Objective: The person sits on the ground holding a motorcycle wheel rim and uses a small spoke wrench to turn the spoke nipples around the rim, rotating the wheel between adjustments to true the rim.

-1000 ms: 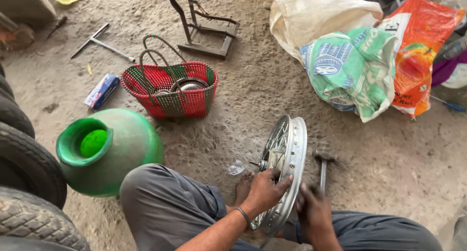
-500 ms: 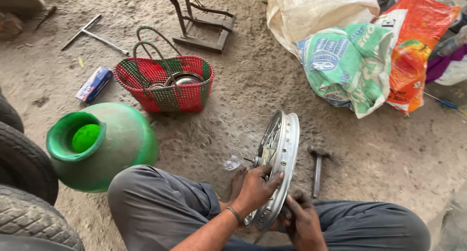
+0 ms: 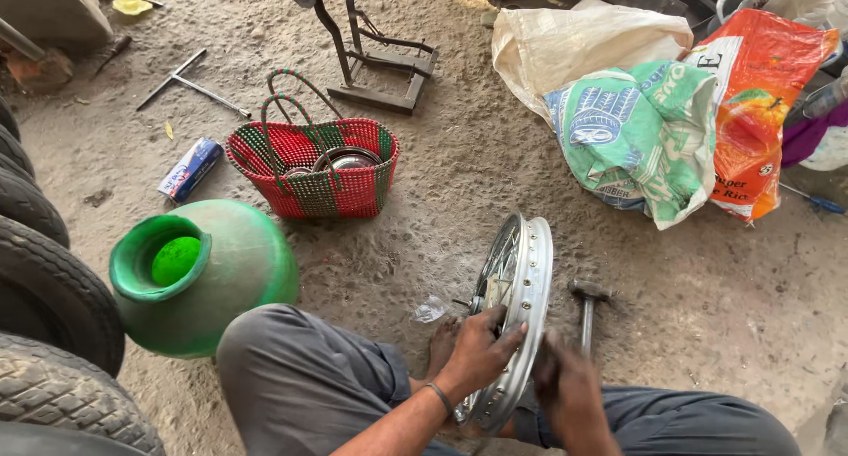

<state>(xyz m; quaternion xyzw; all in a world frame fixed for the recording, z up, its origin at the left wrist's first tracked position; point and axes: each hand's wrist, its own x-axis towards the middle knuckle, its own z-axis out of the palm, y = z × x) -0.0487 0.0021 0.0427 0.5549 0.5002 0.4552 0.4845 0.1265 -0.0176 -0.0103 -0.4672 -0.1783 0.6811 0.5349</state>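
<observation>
The wheel rim (image 3: 517, 310) stands on edge on the dirt floor (image 3: 459, 191) between the knees. Left hand (image 3: 477, 350) fingers clamp its edge; the blurred right hand (image 3: 570, 394) grip cannot be told. A loosened grip could let it topple onto the hammer (image 3: 586, 310).

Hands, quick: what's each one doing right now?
Left hand: closed on the wheel rim.
Right hand: blurred beside the rim; grip cannot be told.

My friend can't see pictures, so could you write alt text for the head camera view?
A seated person steadies an upright spoked wheel rim on a dirt floor, left hand gripping it, right hand beside it. Nearby: a hammer, green pot, red woven basket, tyres.
</observation>
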